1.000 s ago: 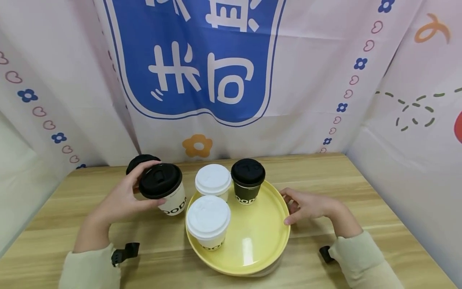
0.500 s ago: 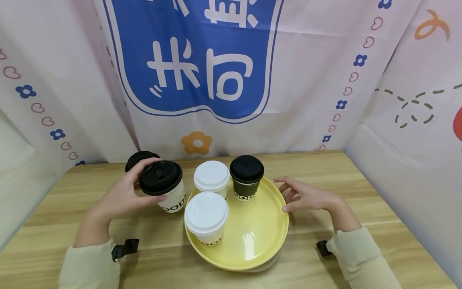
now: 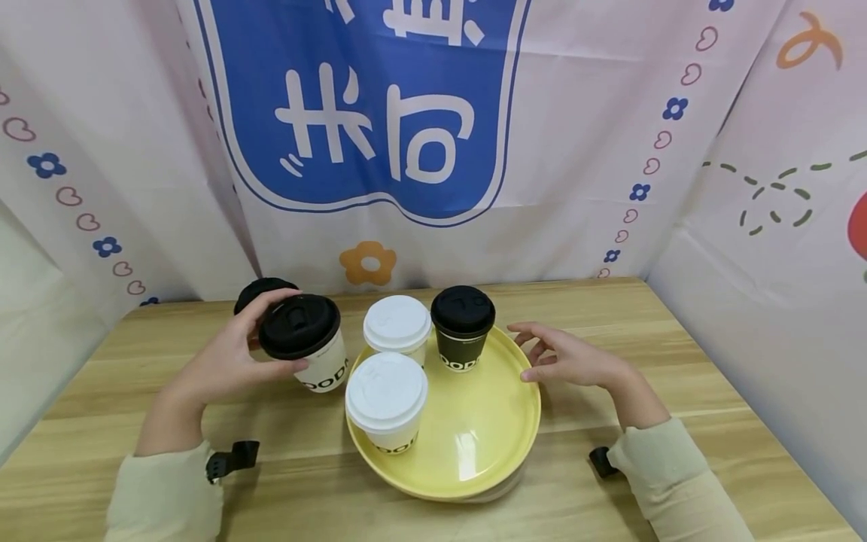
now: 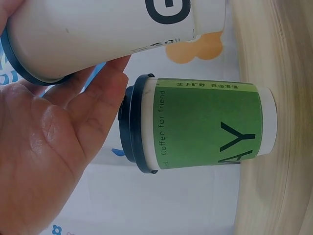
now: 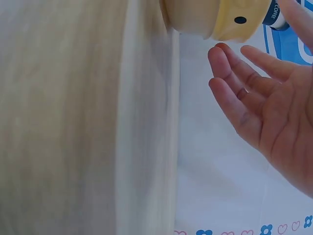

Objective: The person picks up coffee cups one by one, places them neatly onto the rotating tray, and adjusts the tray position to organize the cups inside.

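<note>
My left hand [image 3: 226,357] grips a white paper coffee cup [image 3: 325,365] with a black lid, fingers and thumb spread round its upper part. Its base appears a little above the table in the left wrist view. Behind that hand stands a green paper cup [image 4: 205,125] with a black lid. A round yellow tray [image 3: 474,429] carries two white-lidded cups, one at the front left [image 3: 386,399] and one behind [image 3: 397,324], plus a black cup [image 3: 462,331] at the back. Beside the tray's right rim, my right hand [image 3: 572,357] has loosely bent fingers; its thumb is at the rim.
The tray is raised on a base on the wooden table [image 3: 677,421]. A printed cloth [image 3: 576,150] hangs behind the table's back edge, with more cloth at both sides. Bare tray surface shows at the right and front.
My right hand has slid away from me along the tray's rim, its fingers loosening slightly. The left hand keeps its grip on the white cup almost unmoved. The whole view has shifted slightly.
</note>
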Motion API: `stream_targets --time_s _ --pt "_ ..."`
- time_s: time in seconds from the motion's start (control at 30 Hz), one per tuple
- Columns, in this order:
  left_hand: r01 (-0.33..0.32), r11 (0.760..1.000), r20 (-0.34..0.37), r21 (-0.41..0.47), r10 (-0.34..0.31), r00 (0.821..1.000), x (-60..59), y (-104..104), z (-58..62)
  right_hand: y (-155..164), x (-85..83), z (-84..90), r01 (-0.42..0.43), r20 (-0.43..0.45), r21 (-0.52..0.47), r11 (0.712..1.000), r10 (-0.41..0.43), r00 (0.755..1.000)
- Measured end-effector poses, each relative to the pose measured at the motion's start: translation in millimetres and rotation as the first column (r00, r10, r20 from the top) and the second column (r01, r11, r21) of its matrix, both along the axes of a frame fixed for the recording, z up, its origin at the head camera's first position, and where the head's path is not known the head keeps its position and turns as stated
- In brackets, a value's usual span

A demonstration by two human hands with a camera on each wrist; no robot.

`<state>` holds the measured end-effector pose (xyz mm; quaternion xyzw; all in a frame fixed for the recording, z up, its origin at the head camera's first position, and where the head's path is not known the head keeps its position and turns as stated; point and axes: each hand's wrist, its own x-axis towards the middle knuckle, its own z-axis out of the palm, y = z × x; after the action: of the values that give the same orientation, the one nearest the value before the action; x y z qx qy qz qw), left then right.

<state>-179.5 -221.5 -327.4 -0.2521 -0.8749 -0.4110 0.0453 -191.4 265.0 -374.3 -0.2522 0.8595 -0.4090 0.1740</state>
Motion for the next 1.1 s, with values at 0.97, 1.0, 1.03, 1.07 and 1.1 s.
stream_targets --time_s 0.97,1.0,1.03,1.07,1.1 --pt "-0.009 1.0 0.024 -0.015 0.01 1.0 -0.9 -4.2 0.1 -8.2 5.9 5.3 -0.007 0.016 0.12 0.993 0.005 1.0" --pt "-0.008 1.0 0.026 -0.013 0.008 1.0 -1.0 -4.3 0.2 -8.4 6.1 5.9 -0.008 0.019 0.121 0.993 0.005 1.0" --pt "-0.007 1.0 0.025 -0.011 0.007 1.0 -1.1 -4.3 0.3 -8.5 6.4 6.4 -0.008 0.021 0.122 0.993 0.006 1.0" --pt "-0.006 1.0 0.024 -0.009 0.006 1.0 -1.1 -4.3 0.4 -8.5 6.7 6.9 -0.01 0.021 0.123 0.992 0.007 1.0" --pt "-0.005 1.0 0.024 -0.007 0.005 1.0 -0.9 -4.2 0.4 -8.6 7.1 7.3 -0.012 0.023 0.123 0.992 0.009 1.0"
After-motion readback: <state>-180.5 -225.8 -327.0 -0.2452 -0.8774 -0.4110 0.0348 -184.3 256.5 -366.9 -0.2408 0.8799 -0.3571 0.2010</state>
